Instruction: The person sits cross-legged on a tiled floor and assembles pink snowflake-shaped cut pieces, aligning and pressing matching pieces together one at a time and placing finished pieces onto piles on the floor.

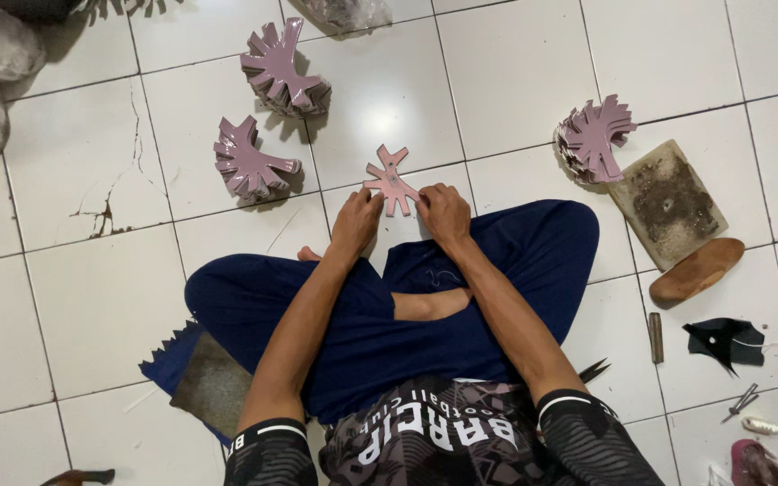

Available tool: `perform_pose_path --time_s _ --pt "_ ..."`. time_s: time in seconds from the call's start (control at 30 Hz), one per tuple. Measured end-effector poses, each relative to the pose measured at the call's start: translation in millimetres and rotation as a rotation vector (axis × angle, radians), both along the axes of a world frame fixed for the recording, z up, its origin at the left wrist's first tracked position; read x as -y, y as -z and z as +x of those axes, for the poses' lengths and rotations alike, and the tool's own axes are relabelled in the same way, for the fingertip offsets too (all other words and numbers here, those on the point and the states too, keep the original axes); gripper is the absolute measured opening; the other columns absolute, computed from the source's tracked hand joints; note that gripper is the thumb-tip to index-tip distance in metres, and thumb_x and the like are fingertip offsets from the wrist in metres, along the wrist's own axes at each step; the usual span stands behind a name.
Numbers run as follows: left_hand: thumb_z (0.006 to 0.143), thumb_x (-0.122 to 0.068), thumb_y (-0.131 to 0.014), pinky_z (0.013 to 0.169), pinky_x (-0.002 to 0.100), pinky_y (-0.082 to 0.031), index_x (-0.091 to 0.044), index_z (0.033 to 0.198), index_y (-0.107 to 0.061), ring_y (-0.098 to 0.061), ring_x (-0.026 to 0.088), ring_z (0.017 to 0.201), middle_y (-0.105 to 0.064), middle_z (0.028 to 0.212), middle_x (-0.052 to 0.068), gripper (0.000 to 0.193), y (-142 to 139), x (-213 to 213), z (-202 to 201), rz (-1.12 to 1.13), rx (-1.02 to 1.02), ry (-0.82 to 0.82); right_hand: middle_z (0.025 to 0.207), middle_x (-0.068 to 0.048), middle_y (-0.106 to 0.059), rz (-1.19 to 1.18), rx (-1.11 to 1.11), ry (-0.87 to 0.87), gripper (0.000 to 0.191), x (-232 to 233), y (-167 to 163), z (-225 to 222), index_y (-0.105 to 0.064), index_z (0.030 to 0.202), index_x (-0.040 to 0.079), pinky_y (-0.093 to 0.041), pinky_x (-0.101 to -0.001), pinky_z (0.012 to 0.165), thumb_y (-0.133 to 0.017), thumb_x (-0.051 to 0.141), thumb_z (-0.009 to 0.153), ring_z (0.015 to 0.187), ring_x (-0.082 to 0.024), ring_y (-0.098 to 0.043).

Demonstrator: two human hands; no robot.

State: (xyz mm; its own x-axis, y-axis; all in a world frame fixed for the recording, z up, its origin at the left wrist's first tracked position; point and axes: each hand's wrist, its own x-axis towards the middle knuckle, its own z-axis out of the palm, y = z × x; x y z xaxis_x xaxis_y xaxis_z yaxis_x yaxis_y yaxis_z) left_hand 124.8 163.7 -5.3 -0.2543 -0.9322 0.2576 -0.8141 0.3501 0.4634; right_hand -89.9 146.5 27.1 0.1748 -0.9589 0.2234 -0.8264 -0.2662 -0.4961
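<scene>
On white floor tiles (497, 81), both hands (402, 216) on 1 pink cutout (391, 180).

Lighting: bright, even, overhead.
You get soft glare on the floor tiles (380, 99) toward twelve o'clock, short shadows under the pink stacks (276, 72), sharp focus centrally, slight bending toward the edges.
</scene>
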Motion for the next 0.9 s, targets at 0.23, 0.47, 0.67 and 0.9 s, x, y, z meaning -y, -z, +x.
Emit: perform_pose_path --time_s 0.23,0.47,0.67,0.9 --pt "0.085 0.0 -0.061 0.079 0.043 -0.056 -0.002 0.1 -0.063 -0.062 0.035 0.096 -0.063 0.103 0.017 0.016 -2 -1 -6 0.021 0.046 0.001 0.09 -0.008 -0.071 -0.058 -0.018 -0.018 0.012 -1 2 1 -0.077 0.091 0.009 -0.055 -0.0439 0.068 -0.078 0.017 0.083 0.082 -0.032 -0.066" --pt "0.086 0.0 -0.061 0.077 0.042 -0.056 -0.008 0.125 -0.066 -0.061 0.037 0.092 -0.063 0.1 0.019 0.04 -12 1 -12 0.02 0.014 0.01 0.088 -0.007 -0.069 -0.074 -0.023 -0.017 0.012 0 3 0 -0.077 0.091 0.009 -0.055 -0.0435 0.068 -0.078 0.017 0.081 0.082 -0.032 -0.066" --pt "0.084 -0.005 -0.064 0.081 0.041 -0.057 -0.008 0.127 -0.061 -0.063 0.036 0.094 -0.063 0.104 0.019 0.044 -8 5 -22 0.007 0.191 0.042 0.092 -0.008 -0.069 0.015 0.032 0.033 0.014 1 -5 -3 -0.076 0.091 0.009 -0.055 -0.0445 0.07 -0.077 0.018 0.082 0.085 -0.032 -0.067" --pt "0.082 -0.003 -0.065 0.08 0.041 -0.058 -0.006 0.128 -0.061 -0.063 0.037 0.095 -0.062 0.111 0.021 0.046 -4 11 -22 -0.007 0.191 0.029 0.093 -0.015 -0.066 -0.016 0.353 0.147 0.029 28 -40 -8 -0.075 0.1 0.003 -0.052 -0.0432 0.079 -0.056 0.023 0.109 0.09 -0.034 -0.065"
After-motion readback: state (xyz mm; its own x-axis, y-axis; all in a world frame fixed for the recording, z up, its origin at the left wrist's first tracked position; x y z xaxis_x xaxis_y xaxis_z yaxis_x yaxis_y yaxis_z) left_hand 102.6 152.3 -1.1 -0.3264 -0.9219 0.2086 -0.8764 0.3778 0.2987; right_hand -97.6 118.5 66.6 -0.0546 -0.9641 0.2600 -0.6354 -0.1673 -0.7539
